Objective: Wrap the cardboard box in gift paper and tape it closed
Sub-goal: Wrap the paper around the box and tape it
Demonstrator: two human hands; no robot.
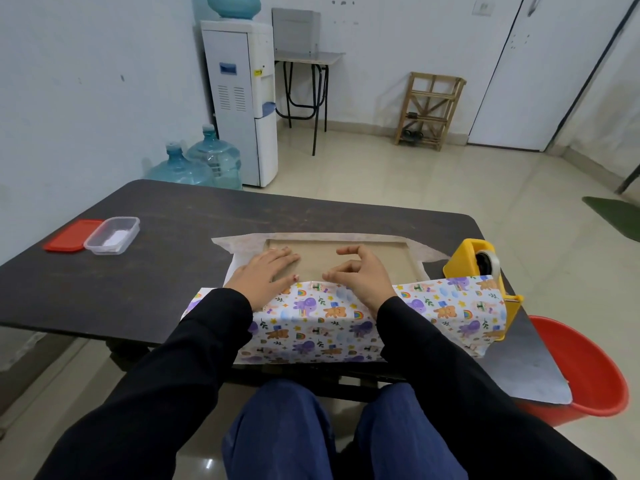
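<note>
Head view. Blue-trousered knees (311, 427) at bottom, black sleeves (194, 358) reaching forward onto dark surface (156, 271).

Gift paper (329, 317), cartoon-animal print, is folded up the near side of the cardboard box (381, 261). Its top edge lies on the box's near top edge. The white reverse shows flat on the surface left of, right of and beyond the box. More white paper hangs off the surface's near right corner.

Left hand (266, 271): grip open, fingers straight, lying flat across paper edge and box top. Right hand (360, 275): fingers curled, thumb tip down at the paper's top edge. Cannot tell if its grip actually has the paper. Box top mostly bare, brown, centre of surface.

Yellow tape dispenser (467, 261) is just right of the box, with the printed paper's right end draped in front of it. Red tub (595, 375) sits on the floor beside the surface's right end.

Far left on the surface is a clear plastic container (112, 235), with a red lid (71, 235) touching its left side.

Beyond: two water bottles (207, 161) on the floor, white water dispenser (242, 98), small table (308, 57), wooden rack (429, 110), green mat (613, 216).
</note>
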